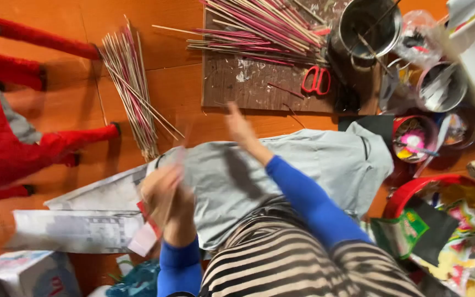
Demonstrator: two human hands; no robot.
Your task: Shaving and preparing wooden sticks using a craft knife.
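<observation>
Well, from where I sit the biggest thing under me is the orange-brown floor [177, 82], and everything is spread across it within arm's reach. Over the lap lies a grey cloth [314, 165], probably laid there to catch scraps. To the left sit folded newspaper sheets [78, 228], and beyond them a red figure with stick legs [6, 132] rests on its side. At the top a dark, paint-flecked board [248, 82] carries a heap of pink-and-tan sticks [259, 27], with red-handled scissors [316, 81] at its edge, handy for cutting. A second bundle of thin sticks [133, 88] fans out on the bare floor nearer the figure. On the right stand a metal pot [369, 25] and a red basin [413, 190] stuffed with coloured wrappers.

My left hand [163, 195] is closed in a loose grasp around what looks like a thin stick [180, 165] with pale paper at it, held up over the cloth so any bits fall there; the blur keeps me from being sure of exactly what it pinches. My right hand [240, 129] is lifted above the far edge of the cloth, near the board, and it is too smeared for me to say whether its fingers are released or clenched.
</observation>
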